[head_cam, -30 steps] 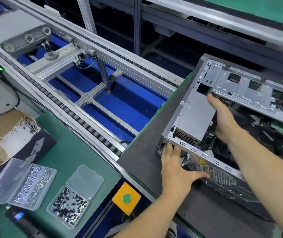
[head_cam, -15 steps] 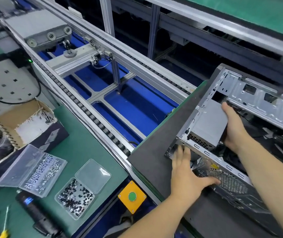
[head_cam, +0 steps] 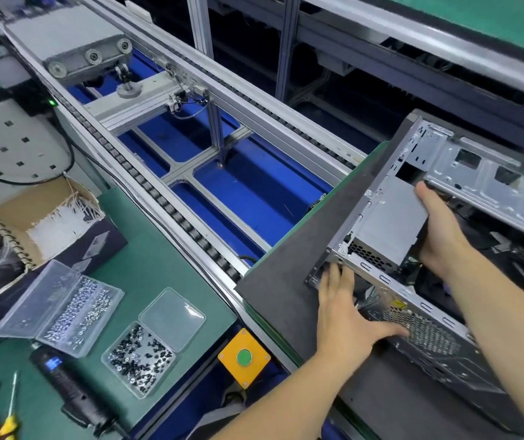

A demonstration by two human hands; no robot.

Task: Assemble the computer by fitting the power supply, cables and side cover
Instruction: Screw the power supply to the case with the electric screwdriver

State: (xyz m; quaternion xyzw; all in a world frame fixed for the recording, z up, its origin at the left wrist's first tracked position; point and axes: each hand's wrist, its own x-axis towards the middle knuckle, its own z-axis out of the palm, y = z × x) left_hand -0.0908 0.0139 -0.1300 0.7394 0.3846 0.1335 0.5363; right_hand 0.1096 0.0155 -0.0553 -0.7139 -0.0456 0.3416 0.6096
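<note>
An open metal computer case (head_cam: 489, 173) lies on its side on a dark grey pallet (head_cam: 289, 258) at the right. A grey power supply (head_cam: 390, 223) sits in the case's near left corner. My right hand (head_cam: 441, 230) presses flat against the power supply's right side. My left hand (head_cam: 346, 315) rests with straight fingers on the case's rear panel, fingertips at the corner, thumb on the perforated vent. Dark cables inside the case are mostly hidden by my right arm.
The conveyor's rails (head_cam: 165, 198) run diagonally over blue panels. On the green bench at left lie two clear screw boxes (head_cam: 63, 309) (head_cam: 146, 350), a black electric screwdriver (head_cam: 73, 395), a yellow-handled tool (head_cam: 8, 420) and a cardboard box of white ties (head_cam: 48, 223). A green button on a yellow plate (head_cam: 244, 357) sits by the pallet.
The view has swung left and down, so the case sits further right in frame. Both hands stay on the case and power supply as before.
</note>
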